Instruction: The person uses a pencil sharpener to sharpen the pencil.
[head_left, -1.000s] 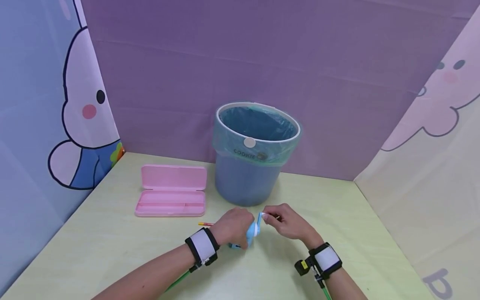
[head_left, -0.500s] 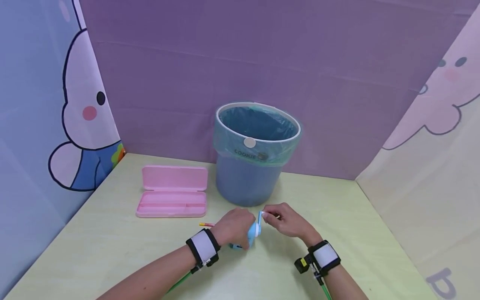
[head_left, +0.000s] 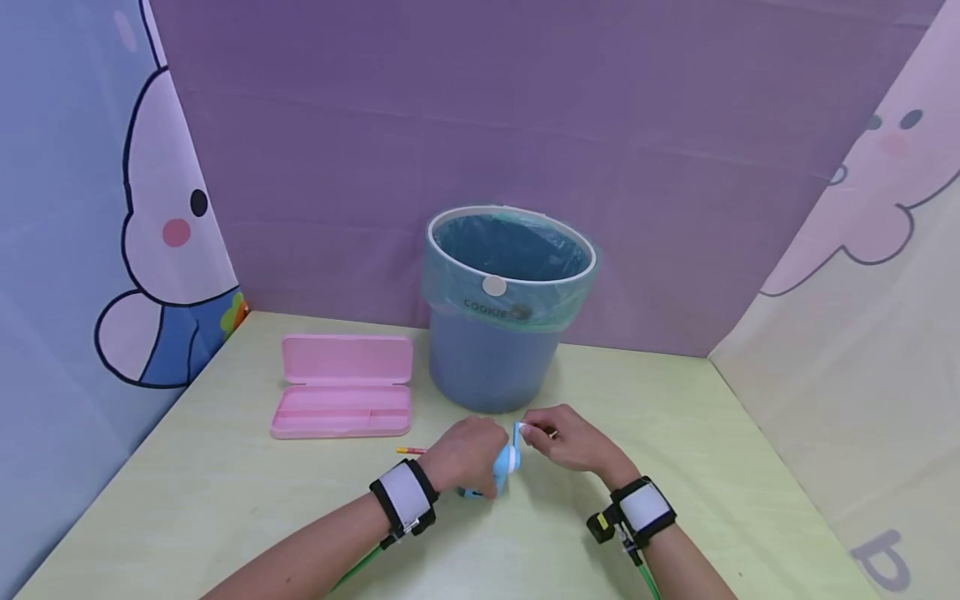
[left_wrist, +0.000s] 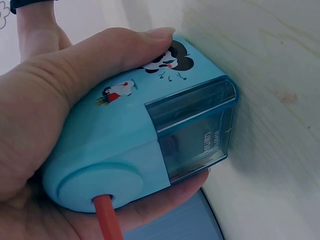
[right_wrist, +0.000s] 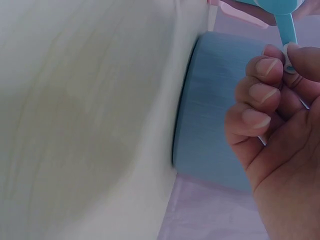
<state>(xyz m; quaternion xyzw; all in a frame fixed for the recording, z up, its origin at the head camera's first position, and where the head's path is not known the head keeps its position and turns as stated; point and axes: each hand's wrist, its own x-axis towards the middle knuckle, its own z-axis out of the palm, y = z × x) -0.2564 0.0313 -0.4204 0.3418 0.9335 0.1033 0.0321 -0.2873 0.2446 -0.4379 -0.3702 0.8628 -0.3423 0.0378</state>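
My left hand (head_left: 467, 454) grips a light blue crank pencil sharpener (left_wrist: 117, 132) with cartoon prints and a clear shavings drawer (left_wrist: 195, 135). A red pencil (left_wrist: 107, 217) sticks into its round front hole; in the head view the yellow-tipped end of the pencil (head_left: 411, 451) shows left of that hand. On the sharpener's other side, my right hand (head_left: 573, 440) pinches the small white knob (right_wrist: 288, 59) of the blue crank arm (right_wrist: 285, 29) between thumb and fingertips. The crank points up in the head view. The left palm hides much of the sharpener's body.
Behind the hands stands a blue trash bin (head_left: 487, 358) lined with a translucent green bag. An open pink pencil case (head_left: 341, 423) with divided compartments lies left of the bin. A purple backdrop (head_left: 525, 100) rises behind the pale yellow table (head_left: 225, 500).
Hardly anything moves: both hands keep their hold on the sharpener and its crank, which stays upright. The head view shifts slightly.
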